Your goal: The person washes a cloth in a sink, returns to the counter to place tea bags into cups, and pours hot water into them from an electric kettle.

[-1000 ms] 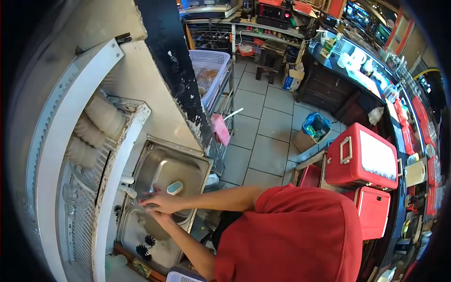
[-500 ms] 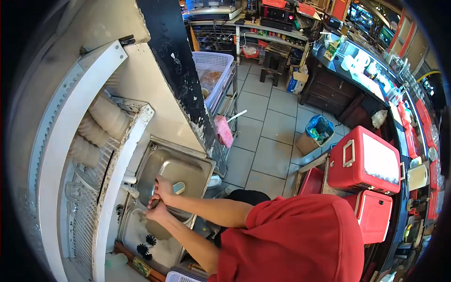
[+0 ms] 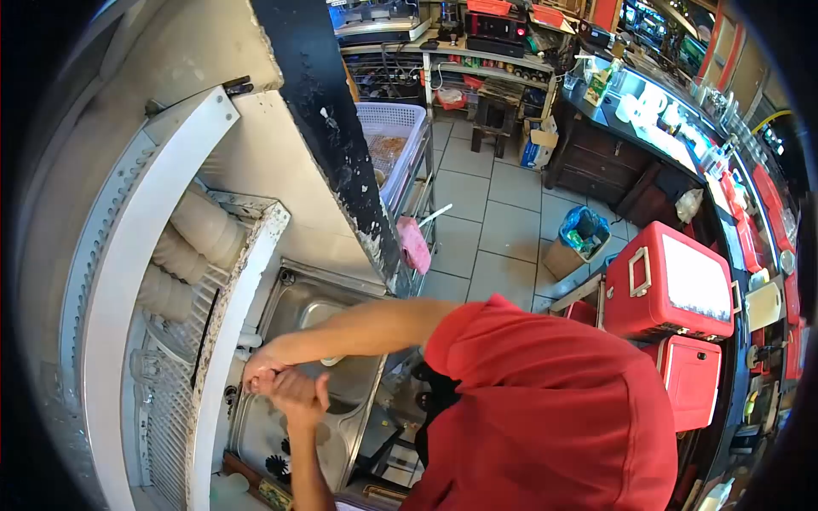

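Note:
My right hand [image 3: 262,361] and my left hand [image 3: 296,395] are together at the faucet side of the metal sink [image 3: 362,375], beside the white rack edge. Curled fingers of my left hand meet my right hand, and its thumb sticks out. The fingers of my right hand are bent and partly hidden. Whatever lies between the hands is too small to make out. Below them, a black bristle brush [image 3: 278,465] stands in the nearer basin. A pale object [image 3: 332,360] lies partly behind my right forearm.
Stacked cups [image 3: 209,228] and glassware fill the white rack [image 3: 223,336] at left. A black peeling pillar [image 3: 328,111] rises beyond the sink. A pink cloth [image 3: 413,244] hangs near a lilac basket [image 3: 394,136]. Red coolers [image 3: 635,277] and a lined bin [image 3: 566,260] are at right.
Both hands have moved toward the faucet and rack. My right forearm now crosses over the far basin, and my left forearm is more upright in view. The red-sleeved body has leaned nearer the sink.

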Available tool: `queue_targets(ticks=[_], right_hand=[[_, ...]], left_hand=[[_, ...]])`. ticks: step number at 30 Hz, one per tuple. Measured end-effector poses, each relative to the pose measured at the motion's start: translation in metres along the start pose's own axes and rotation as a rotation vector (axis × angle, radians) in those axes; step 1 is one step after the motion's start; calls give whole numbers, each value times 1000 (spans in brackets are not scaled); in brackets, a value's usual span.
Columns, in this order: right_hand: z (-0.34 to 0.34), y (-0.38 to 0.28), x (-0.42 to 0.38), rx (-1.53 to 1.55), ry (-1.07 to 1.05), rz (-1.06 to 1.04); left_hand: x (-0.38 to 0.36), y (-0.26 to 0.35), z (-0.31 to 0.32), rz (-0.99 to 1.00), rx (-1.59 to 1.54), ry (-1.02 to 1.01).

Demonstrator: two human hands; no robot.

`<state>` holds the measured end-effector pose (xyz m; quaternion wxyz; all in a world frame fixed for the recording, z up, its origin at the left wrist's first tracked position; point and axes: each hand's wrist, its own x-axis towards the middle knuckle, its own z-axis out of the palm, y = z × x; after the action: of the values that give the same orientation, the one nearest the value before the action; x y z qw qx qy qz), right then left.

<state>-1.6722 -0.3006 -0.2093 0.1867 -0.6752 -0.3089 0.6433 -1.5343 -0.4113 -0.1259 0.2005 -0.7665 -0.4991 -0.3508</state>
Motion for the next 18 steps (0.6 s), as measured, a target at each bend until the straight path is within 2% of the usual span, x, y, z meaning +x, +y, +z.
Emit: queue_targets(ticks=[1,3,5,6,8,10,12,14,18], right_hand=[[6,-3,-1,-24,-12,8],[8,1,1,-68,-32,31],[23,20,-1,-109,-46,59],[39,16,-2,-131,-52,72],[35,27,-5,-170,-69,98],[0,45,16,-207,-84,117],[5,61,-4,-246,-97,141],[-11,80,0,-282,-115,162],[-8,101,-7,-359,-152,207]], left_hand=[[-3,-4,5,-3,4,-1],[-10,-13,19,146,160,-256],[-20,-22,33,196,310,-362],[-25,-22,41,195,307,-365],[-37,-20,53,51,461,-618],[-49,-20,53,53,441,-612],[-69,-8,32,52,401,-600],[-34,-19,70,52,366,-589],[-45,-14,72,45,294,-570]])
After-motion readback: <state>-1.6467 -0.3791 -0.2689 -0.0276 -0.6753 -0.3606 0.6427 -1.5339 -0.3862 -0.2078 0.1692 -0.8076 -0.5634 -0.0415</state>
